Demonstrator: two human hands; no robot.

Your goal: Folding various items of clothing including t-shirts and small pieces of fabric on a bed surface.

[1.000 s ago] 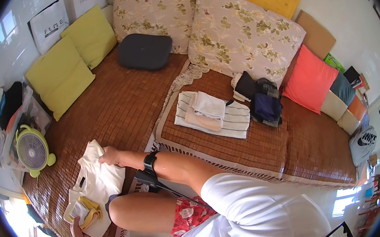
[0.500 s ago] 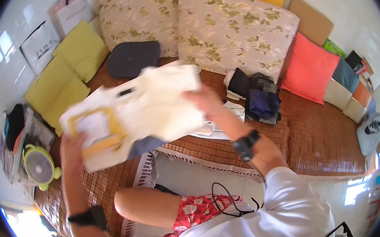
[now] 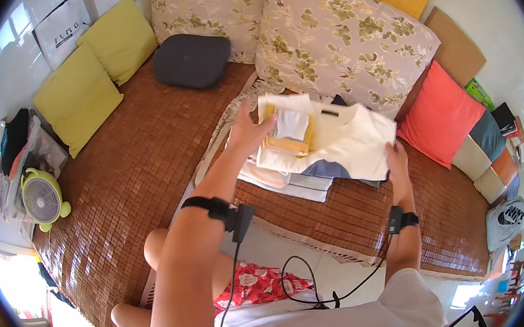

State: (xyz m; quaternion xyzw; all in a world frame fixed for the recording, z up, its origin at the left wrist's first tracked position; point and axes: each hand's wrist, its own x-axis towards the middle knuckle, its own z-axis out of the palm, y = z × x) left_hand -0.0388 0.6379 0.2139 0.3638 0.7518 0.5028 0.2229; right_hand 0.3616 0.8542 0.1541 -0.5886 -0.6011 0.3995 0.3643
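Note:
A cream T-shirt (image 3: 360, 132) with a yellow-edged print and a dark blue-grey patch is stretched between my two hands, its neckline toward the sofa back. My left hand (image 3: 249, 128) closes on its left edge near the print, thumb on top. The right edge is pinched by my right hand (image 3: 397, 160). Beneath the shirt, a stack of pale folded clothes (image 3: 314, 185) shows along the near side. Only a bit of a dark garment (image 3: 338, 100) peeks out beyond the neckline; most of the dark pile is hidden.
The brown tile-mat sofa (image 3: 139, 134) bends around me, with floral back cushions (image 3: 338, 36). A dark grey seat pad (image 3: 192, 61), yellow-green pillows (image 3: 76, 99) and a small green fan (image 3: 43, 197) are on the left. A coral pillow (image 3: 440, 115) leans at the right.
Both hands have carried the T-shirt from the left across to the right, over the folded clothes, which it now largely covers. My view has shifted too.

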